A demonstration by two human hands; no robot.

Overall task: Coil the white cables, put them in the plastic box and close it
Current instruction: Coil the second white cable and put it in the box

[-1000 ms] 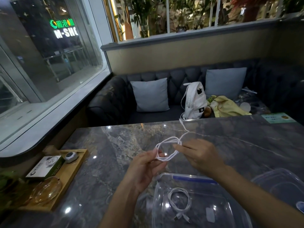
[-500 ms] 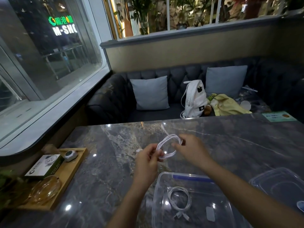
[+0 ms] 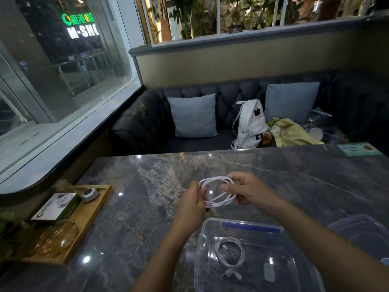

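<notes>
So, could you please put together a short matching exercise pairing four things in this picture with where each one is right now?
Things:
1. white cable coil
2. second white cable
3. white backpack
4. green and white carton

Places:
A. on the wooden tray at the table's left edge
B. held above the table between the left hand and right hand
C. on the dark sofa, between two grey cushions
D. lying coiled inside the open clear plastic box

Pairs: 1-B, 2-D, 3-C, 4-A
</notes>
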